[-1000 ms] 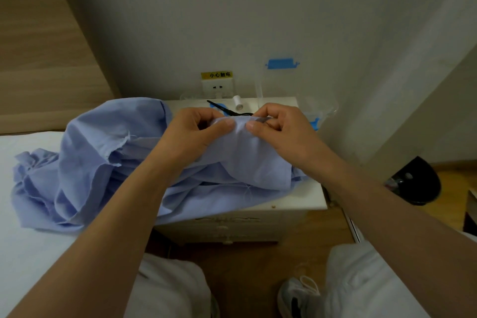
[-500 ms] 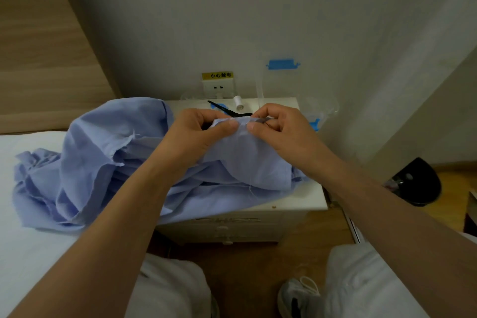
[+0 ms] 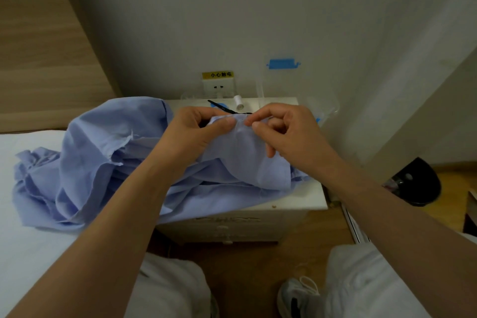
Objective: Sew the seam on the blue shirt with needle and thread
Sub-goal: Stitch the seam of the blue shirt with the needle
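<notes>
Here the shirt (image 3: 90, 152) lies bunched, half on the bed (image 3: 25, 253) and half on the small white table (image 3: 307, 200), with one fold lifted clear of the heap between the two hands. The left hand (image 3: 193, 134) pinches that fold, thumb on top and fingers (image 3: 206, 113) curled behind, so the seam (image 3: 233, 119) edge stands up taut and turned toward the person. The right hand (image 3: 289, 134) meets it just beside the left thumb. Its forefinger and thumb are closed tip to tip on the cloth edge, and the other fingers are loosely curled below. That looks like the grip for pushing or drawing a needle, but the needle is too small to make out, and no thread shows at the cloth.

Working with the hands so close likely makes the short stretch between them flat and firm, so a stitch lands where it is aimed. The bulk of the shirt rests on bed and table, which takes its weight off the worked edge. Behind the hands, on the table, a white spool (image 3: 238, 103) stands upright. A black tool (image 3: 222, 108), perhaps scissors, lies near it, and both are within reach for cutting or rethreading. The work appears to be mid-stitch, though how much seam is left cannot be told.
</notes>
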Demonstrator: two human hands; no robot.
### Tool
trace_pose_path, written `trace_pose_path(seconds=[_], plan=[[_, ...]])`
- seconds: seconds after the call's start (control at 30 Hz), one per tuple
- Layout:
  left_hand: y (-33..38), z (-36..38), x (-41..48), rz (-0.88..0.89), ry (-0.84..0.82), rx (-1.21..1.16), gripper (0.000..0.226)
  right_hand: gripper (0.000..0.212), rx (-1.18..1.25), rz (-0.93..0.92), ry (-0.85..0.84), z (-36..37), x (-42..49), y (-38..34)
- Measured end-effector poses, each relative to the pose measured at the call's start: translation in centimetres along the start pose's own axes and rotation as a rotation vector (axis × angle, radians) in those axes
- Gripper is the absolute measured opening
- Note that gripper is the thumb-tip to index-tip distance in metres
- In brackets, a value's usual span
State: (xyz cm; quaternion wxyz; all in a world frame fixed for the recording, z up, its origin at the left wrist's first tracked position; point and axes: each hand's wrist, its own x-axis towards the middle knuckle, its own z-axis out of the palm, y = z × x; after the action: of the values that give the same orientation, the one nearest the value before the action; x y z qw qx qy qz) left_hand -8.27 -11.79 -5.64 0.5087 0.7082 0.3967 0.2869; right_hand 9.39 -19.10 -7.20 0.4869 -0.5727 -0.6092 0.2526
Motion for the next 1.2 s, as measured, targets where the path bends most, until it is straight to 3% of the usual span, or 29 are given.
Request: trace_pose_path(seconds=[0.43, 0.87, 1.03, 1.2], plan=[[0.2, 0.1, -0.1, 0.003, 0.016, 0.023, 0.014, 0.021, -0.048, -0.04, -0.043, -0.3, -0.1, -0.2], [-0.1, 0.2, 0.1, 0.061, -0.001, 0.126, 0.015, 0.019, -0.068, 0.031, -0.073, -0.2, -0.2, -0.3], [-0.4, 0.2, 0.2, 0.059, -0.006, 0.134, 0.014, 0.045, -0.076, 0.108, -0.162, -0.2, 0.0, -0.3], [-1.0, 0.1, 0.5, 0.085, -0.01, 0.228, 0.016, 0.024, -0.065, 0.14, -0.186, 0.0, 0.0, -0.2]])
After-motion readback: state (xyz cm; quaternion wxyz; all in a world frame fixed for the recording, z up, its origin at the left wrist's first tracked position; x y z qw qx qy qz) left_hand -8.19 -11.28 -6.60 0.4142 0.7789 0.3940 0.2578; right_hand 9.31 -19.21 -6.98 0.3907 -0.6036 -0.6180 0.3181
